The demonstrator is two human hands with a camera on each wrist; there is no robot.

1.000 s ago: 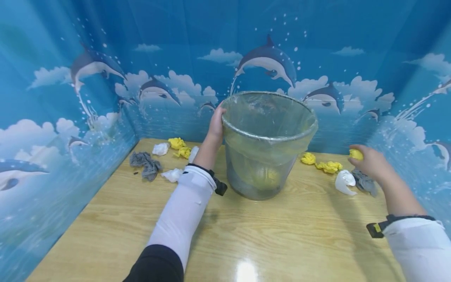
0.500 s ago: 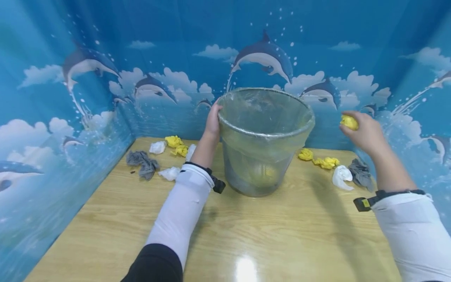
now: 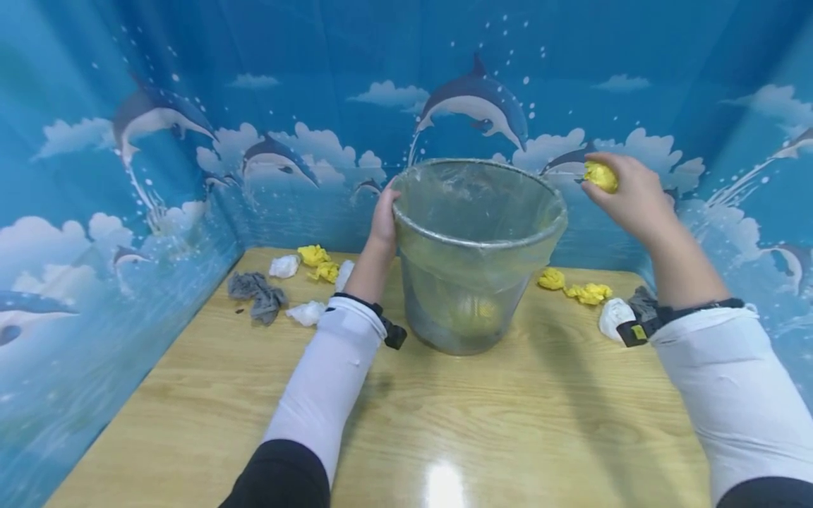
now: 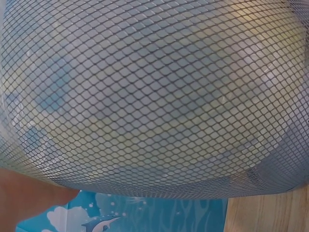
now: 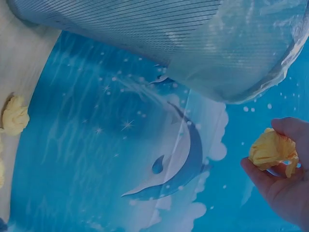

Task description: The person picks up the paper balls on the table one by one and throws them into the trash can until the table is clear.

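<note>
A mesh wastebasket (image 3: pixel 470 296) with a thin clear yellowish liner folded over its rim stands upright in the middle of the table. My left hand (image 3: pixel 384 220) grips its rim on the left side, with some fingers hidden behind it. In the left wrist view the basket's mesh (image 4: pixel 159 106) fills most of the picture. My right hand (image 3: pixel 635 197) pinches a crumpled yellow paper ball (image 3: pixel 600 177) in the air, right of the rim and a little above it. The right wrist view shows the yellow ball (image 5: pixel 271 149) between thumb and fingers, apart from the basket.
Left of the basket lie a grey crumpled piece (image 3: pixel 257 295), white pieces (image 3: pixel 284 266) and yellow pieces (image 3: pixel 314 255). To its right are yellow pieces (image 3: pixel 588 293), a white one (image 3: pixel 615 317) and a grey one (image 3: pixel 643 302). A dolphin-print curtain (image 3: pixel 356 85) surrounds the wooden table (image 3: pixel 394 437).
My right hand has lifted the yellow paper ball from above the right-hand pieces, moving up and left toward the basket's rim. The left hand keeps its grip on the rim.
</note>
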